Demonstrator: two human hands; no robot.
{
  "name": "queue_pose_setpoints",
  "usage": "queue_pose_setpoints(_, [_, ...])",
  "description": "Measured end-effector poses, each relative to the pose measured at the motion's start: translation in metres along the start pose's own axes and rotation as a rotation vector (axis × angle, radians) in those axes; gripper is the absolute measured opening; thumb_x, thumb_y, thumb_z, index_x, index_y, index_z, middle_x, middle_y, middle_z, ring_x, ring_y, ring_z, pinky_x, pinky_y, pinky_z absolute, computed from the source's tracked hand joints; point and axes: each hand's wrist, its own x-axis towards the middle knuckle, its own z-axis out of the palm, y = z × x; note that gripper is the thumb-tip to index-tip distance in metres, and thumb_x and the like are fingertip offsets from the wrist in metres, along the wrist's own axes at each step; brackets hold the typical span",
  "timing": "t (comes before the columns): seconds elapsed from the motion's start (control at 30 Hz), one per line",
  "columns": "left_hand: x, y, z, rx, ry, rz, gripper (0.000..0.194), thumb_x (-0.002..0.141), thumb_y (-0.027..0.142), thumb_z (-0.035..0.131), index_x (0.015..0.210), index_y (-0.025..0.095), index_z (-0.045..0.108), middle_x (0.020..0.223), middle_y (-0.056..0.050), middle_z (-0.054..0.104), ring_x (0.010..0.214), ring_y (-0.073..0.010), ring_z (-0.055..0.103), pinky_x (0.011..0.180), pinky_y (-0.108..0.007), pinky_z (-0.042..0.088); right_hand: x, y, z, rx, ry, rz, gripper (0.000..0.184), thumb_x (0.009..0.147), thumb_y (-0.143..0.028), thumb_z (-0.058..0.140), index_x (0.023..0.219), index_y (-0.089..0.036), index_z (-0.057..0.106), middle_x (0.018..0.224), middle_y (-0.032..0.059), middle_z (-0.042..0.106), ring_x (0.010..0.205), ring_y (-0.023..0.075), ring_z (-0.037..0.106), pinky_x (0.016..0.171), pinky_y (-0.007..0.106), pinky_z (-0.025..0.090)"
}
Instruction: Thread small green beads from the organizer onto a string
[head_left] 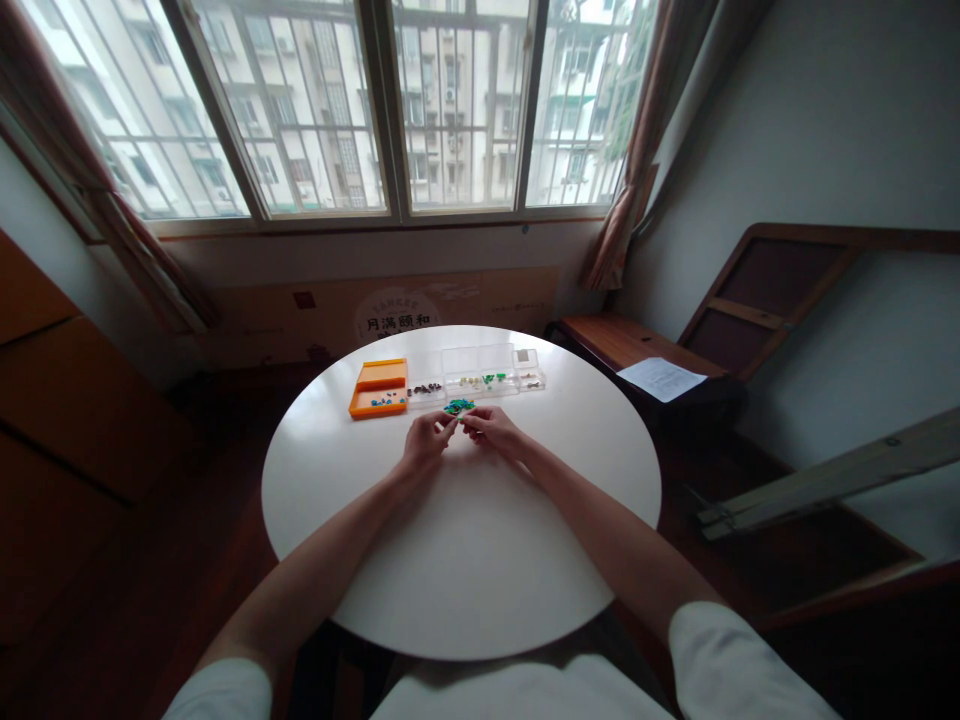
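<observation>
My left hand (pixel 430 436) and my right hand (pixel 491 428) meet over the white round table (pixel 465 560), fingertips nearly touching. Both are closed in a pinch; what lies between the fingers is too small to make out, though a speck of pale green shows there. Just beyond the fingertips is a small heap of blue and green pieces (pixel 460 406). Behind it, an open orange case (pixel 379 372) holds a few small blue and dark pieces. Beside that case, open clear plastic boxes (pixel 480 360) contain dark, cream and green bits.
A window (pixel 394 110) with curtains (pixel 626 215) stands behind the table. To the right, a printed sheet (pixel 660 379) lies on a low wooden bench (pixel 622 335). A long printed cardboard panel (pixel 300 312) leans under the window.
</observation>
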Motion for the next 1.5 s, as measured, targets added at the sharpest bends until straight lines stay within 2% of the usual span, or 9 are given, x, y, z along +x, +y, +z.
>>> queue_pose_setpoints(0.37, [0.0005,-0.0015,0.0010,0.003,-0.005,0.010,0.028,0.080,0.041,0.056,0.087,0.017,0.070,0.078,-0.001,0.070,0.050,-0.0094,0.058,0.046,-0.020,0.043,0.0018,0.0035,-0.0017,0.002,-0.003,-0.003,0.033,0.063,-0.041,0.074,0.075,-0.012,0.064,0.060,-0.0001,0.060,0.049,0.0069,0.050,0.047,0.021,0.040])
queue_pose_setpoints(0.63, [-0.0004,0.0033,-0.0021,0.022,0.013,-0.008,0.036,0.081,0.048,0.053,0.079,0.016,0.068,0.070,-0.001,0.067,0.049,-0.0099,0.057,0.044,-0.020,0.040,0.0018,0.0037,-0.0012,0.004,-0.004,0.001,0.032,0.064,-0.040,0.074,0.075,-0.012,0.064,0.061,-0.0001,0.060,0.049,0.0066,0.050,0.046,0.020,0.038])
queue_pose_setpoints(1.5, [0.0022,-0.0008,0.0016,-0.119,-0.002,0.028,0.028,0.079,0.040,0.059,0.080,0.014,0.068,0.073,-0.004,0.068,0.046,-0.0084,0.056,0.038,-0.017,0.042,-0.0019,-0.0010,0.0006,-0.028,-0.018,-0.026,0.036,0.061,-0.042,0.076,0.079,-0.012,0.067,0.062,0.0003,0.059,0.051,0.0078,0.050,0.047,0.021,0.037])
